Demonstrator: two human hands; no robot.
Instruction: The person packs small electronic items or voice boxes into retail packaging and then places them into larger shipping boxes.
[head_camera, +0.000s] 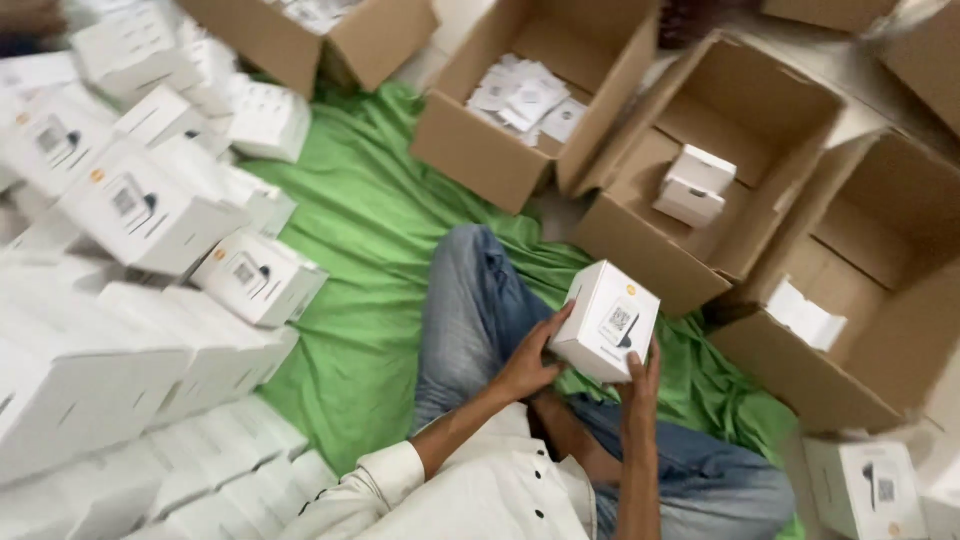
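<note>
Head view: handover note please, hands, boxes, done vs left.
Left hand: grip on the near-left side of the small white box.
Right hand: grip on its lower edge; box held above the lap.
Stack of white boxes lies left on the green cloth.
Done: one white box sits in the middle carton.
Left: held box not yet in any carton.

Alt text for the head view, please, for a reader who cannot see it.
Seen from above, a seated person holds a small white box between the left hand and right hand, over a green cloth. A heap of similar white boxes fills the left side; open cardboard cartons stand ahead and to the right.
</note>
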